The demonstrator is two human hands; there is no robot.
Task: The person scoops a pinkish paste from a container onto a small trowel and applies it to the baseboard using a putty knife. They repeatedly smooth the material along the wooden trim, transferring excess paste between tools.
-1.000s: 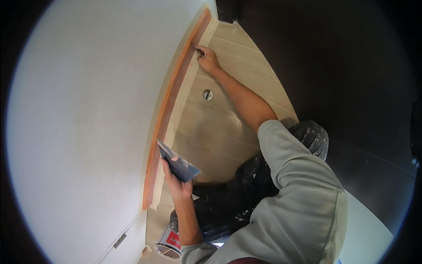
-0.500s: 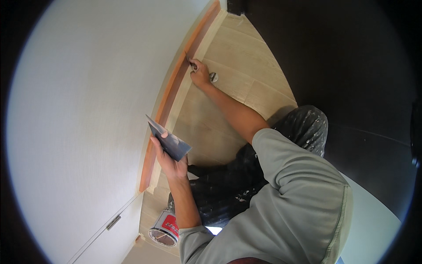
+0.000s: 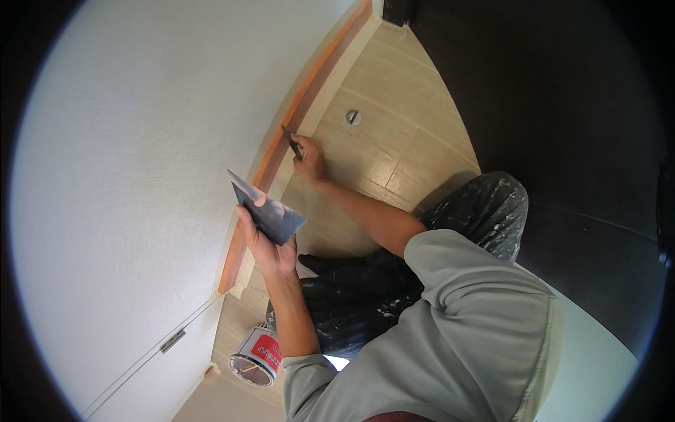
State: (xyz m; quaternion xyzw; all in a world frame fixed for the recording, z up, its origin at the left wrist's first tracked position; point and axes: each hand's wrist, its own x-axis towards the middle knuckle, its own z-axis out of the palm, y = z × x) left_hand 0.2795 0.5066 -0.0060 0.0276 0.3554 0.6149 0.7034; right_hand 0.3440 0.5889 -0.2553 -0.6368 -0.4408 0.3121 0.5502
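My left hand (image 3: 261, 246) holds a broad, flat metal filling blade (image 3: 271, 216), with its grey face up and a pale ridge along one side. My thumb lies along its near edge. Farther ahead, my right hand (image 3: 310, 160) grips a small putty knife (image 3: 290, 141). The tip of that knife meets the orange-brown skirting board (image 3: 302, 95) at the foot of the white wall. From this view I cannot tell whether any filler is on either blade.
A pale strip (image 3: 329, 91) runs on the floor beside the skirting. A round metal floor fitting (image 3: 354, 117) is set in the wood-look floor (image 3: 401, 112). An open, smeared tin (image 3: 254, 357) stands by my leg. A dark panel (image 3: 548, 105) rises at right.
My right hand has drawn the putty knife back along the skirting, nearer to me. My left hand keeps its hold on the broad blade. The view has shifted slightly.
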